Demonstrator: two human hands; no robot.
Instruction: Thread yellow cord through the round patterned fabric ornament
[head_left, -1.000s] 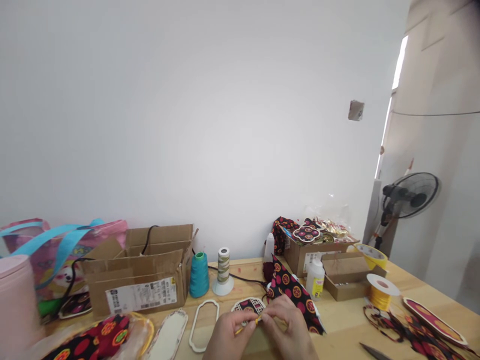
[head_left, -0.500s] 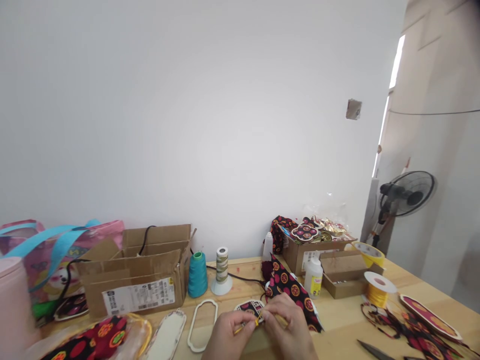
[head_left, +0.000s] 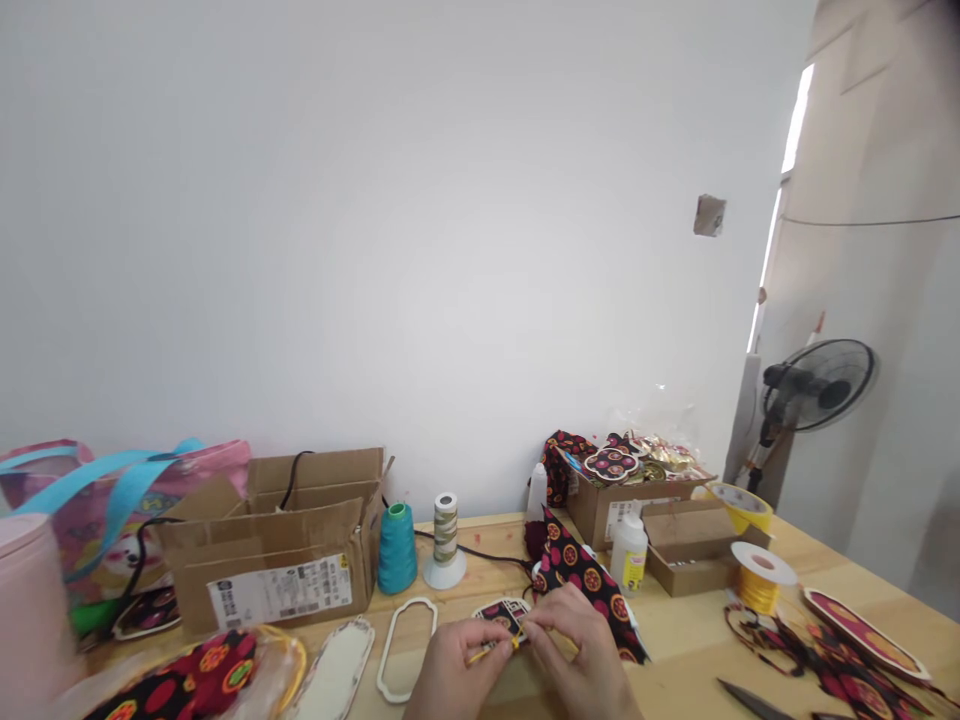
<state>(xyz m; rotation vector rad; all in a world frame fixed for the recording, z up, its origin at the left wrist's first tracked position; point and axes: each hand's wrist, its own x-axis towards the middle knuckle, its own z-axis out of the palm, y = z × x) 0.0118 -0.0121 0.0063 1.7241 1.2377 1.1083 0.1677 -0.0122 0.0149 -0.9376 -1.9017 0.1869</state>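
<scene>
Low in the head view, my left hand (head_left: 459, 672) pinches a thin yellow cord (head_left: 480, 656) between thumb and fingers. My right hand (head_left: 576, 648) is closed at the same cord, its fingertips almost touching those of my left. Just behind the fingertips lies a patterned dark piece with a pale frame (head_left: 501, 610), partly hidden by my hands. An elongated pale frame (head_left: 384, 650) lies left of my left hand. Dark fabric with round red and orange motifs (head_left: 592, 590) is spread behind and right of my right hand.
Behind stand a teal thread cone (head_left: 397, 550), a striped spool (head_left: 445, 535) and a glue bottle (head_left: 628, 555). An open carton (head_left: 277, 570) is at left, a filled box (head_left: 600, 505) at right. Dark blades (head_left: 754, 700) and a yellow cord spool (head_left: 757, 590) lie front right.
The fingers of my right hand have shifted very slightly at the yellow cord. The whole view has moved a little; the objects on the table stay in place.
</scene>
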